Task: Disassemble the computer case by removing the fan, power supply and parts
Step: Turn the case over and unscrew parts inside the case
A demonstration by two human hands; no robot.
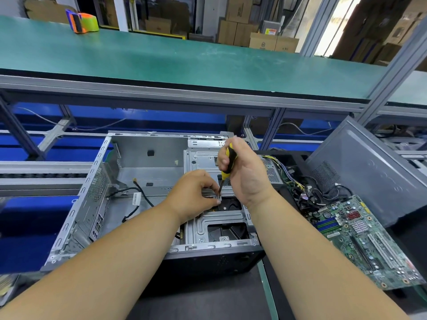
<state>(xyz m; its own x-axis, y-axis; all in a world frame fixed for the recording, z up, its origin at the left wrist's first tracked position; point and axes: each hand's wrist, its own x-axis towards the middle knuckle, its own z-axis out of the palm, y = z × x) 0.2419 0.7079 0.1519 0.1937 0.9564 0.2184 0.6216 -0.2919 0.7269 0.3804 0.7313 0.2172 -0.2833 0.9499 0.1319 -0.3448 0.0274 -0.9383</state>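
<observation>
The computer case (147, 195) lies on its side on the workbench, open face up, its long axis running away from the person toward the green shelf (184, 58). Most of its floor is bare metal with a few loose black cables (141, 192). To its right lie parts that are out of it: a green circuit board (360, 236) at the near right, a tangle of wires (300, 188) beyond that, and a grey side panel (374, 172) leaning farther right.

Inside the case, on its right half, sits a metal drive cage (208, 225), and both hands meet just above the middle of it. The right hand (245, 174) is wrapped round the yellow-and-black handle of a screwdriver (227, 167), which stands nearly upright, tilted a little with the handle away from the person and the tip pointing down and slightly left. The left hand (196, 195) comes in from the left and pinches a small metal bracket (211, 196) right at the tip; what sits under the tip is too small to make out.

The work point therefore lies straight ahead and directly beneath the right hand, with the left hand touching it from the side. The next move likely depends on keeping the shaft in line with that point while the left hand steadies the bracket.
</observation>
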